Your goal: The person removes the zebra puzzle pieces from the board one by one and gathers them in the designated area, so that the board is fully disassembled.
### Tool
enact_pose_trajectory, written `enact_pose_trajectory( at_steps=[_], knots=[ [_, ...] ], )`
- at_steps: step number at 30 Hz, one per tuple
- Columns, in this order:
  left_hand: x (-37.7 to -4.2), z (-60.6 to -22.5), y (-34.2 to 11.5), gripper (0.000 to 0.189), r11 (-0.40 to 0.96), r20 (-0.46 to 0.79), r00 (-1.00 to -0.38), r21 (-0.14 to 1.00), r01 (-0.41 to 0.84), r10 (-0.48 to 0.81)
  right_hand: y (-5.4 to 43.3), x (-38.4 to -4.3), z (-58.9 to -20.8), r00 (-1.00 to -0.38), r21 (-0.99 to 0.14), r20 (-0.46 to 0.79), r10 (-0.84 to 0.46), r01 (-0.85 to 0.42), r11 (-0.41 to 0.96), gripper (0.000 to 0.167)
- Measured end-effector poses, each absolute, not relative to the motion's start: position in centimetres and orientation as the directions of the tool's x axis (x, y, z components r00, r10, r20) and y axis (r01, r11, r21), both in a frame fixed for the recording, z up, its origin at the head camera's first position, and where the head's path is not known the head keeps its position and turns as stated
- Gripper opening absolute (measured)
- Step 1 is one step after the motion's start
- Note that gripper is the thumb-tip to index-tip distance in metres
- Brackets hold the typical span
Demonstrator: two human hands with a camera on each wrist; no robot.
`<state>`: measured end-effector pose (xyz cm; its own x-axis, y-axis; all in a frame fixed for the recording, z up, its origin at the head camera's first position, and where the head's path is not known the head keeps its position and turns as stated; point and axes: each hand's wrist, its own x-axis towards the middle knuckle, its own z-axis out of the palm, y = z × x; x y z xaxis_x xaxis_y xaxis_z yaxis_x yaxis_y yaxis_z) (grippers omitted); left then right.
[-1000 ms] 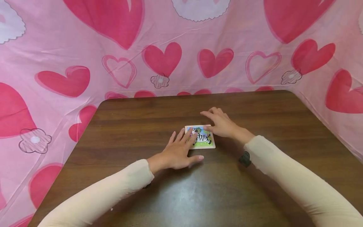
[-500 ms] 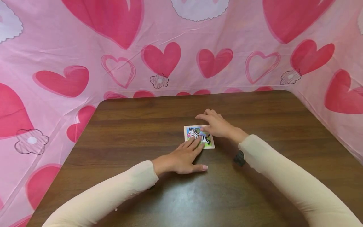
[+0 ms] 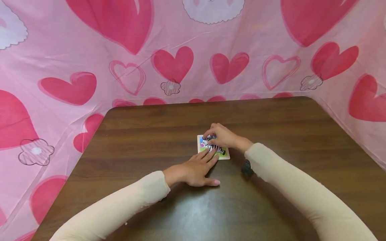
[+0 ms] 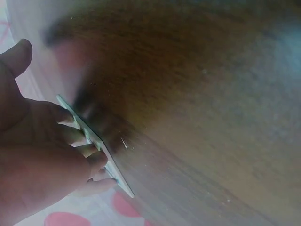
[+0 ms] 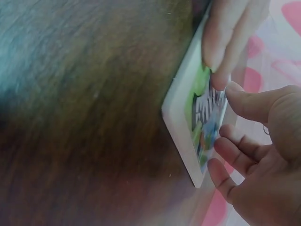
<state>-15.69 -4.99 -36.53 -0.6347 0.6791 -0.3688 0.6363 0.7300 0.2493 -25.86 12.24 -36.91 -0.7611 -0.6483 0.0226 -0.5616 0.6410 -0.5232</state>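
Note:
A small square zebra picture puzzle [image 3: 203, 145] with a pale rim lies near the middle of the table. My left hand [image 3: 194, 169] rests its spread fingertips on the near part of the picture, thumb out to the side. From the far right, my right hand [image 3: 224, 135] reaches over the zebra with bent fingers. In the right wrist view, the thumb and fingertips of the right hand [image 5: 263, 160] are at the puzzle's surface [image 5: 204, 108] with a gap between them. Whether they touch a separate piece I cannot tell. Edge-on, the thin board [image 4: 110, 160] appears under the left fingers.
The dark wooden table [image 3: 150, 134] has rounded far corners. Behind and beside it hangs a pink cloth [image 3: 199, 40] printed with hearts. A dark wristband or camera [image 3: 247, 168] sits beneath the right cuff.
My right hand has moved left and nearer over the puzzle, its fingers bending down. My left hand has slid right and nearer along the picture's lower part. The puzzle stays about where it was.

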Motion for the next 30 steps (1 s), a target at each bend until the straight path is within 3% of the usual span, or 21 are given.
enact_pose_trajectory(
  at_steps=[8,30],
  knots=[
    [-15.67,-36.68,-4.93,0.092,0.732,-0.377,-0.632,0.25,0.634,0.677,11.72,-25.61,-37.11,-0.779,-0.455,-0.015,-0.627,-0.553,0.698,0.03],
    [-15.69,-36.73,-4.79,0.095,0.734,-0.383,-0.63,0.271,0.623,0.676,11.61,-25.75,-37.71,-0.771,-0.415,0.036,-0.636,-0.59,0.692,0.032]
  ],
)
